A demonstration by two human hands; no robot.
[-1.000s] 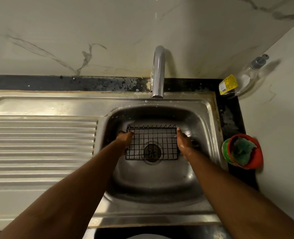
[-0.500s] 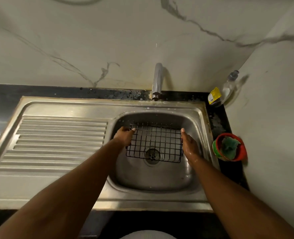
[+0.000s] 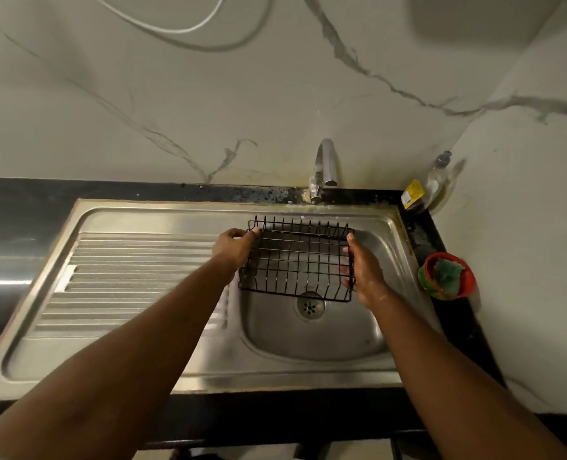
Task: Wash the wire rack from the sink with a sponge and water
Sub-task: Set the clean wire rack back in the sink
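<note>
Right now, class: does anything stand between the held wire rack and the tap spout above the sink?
Nothing visible does. The left hand and right hand grip the wire rack by its ends over the sink, and the gap up to the tap spout is open.

**A:** What stands over the basin (image 3: 308,340)?

**B:** The wire rack (image 3: 297,260). It is held above the far half, with the left hand (image 3: 234,249) on its 9 o'clock edge and the right hand (image 3: 365,277) on its 3 o'clock edge. Toward 6 o'clock the floor around the drain (image 3: 310,306) lies open.

**A:** And at 12?

**B:** The tap (image 3: 325,164) stands there, its spout just past the rack's far edge. The gap looks narrow, though this angle won't settle it.

**A:** The sides?

**B:** At 9 o'clock the draining board (image 3: 136,277) is flat, open room. At 3 o'clock a red cup (image 3: 428,287) holding the sponge (image 3: 448,272) sits on the dark counter strip (image 3: 421,234), close to the side wall (image 3: 524,227). A bottle (image 3: 436,180) fills the corner at 1.
</note>
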